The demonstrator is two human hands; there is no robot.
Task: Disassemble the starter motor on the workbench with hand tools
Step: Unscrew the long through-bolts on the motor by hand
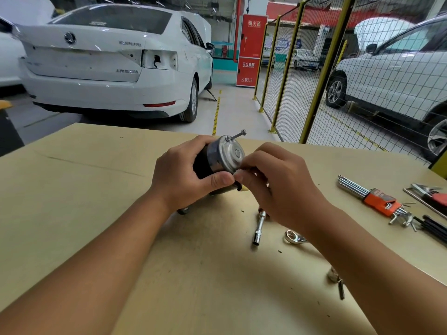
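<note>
While the left hand wraps round the dark body of the starter motor and holds it just above the workbench, the right hand has its fingertips bunched at the lower edge of the silver end cap, pinching something small and dark there; what exactly it is cannot be made out. One long bolt stands partly out of the top of the cap. The motor looks heavy for its size and rigid, with a smooth metal cap that could slip, so the dark barrel seems the safer place to grip, with the thumb braced near the cap rim as it is now. Small fasteners would likely be easy to drop and lose.

On the tan board of the bench lie a socket extension, a ratchet wrench partly under the right forearm, and a set of hex keys in an orange holder off to the right. Beyond the bench is a garage floor with a white car, a yellow mesh fence and a red fire cabinet
</note>
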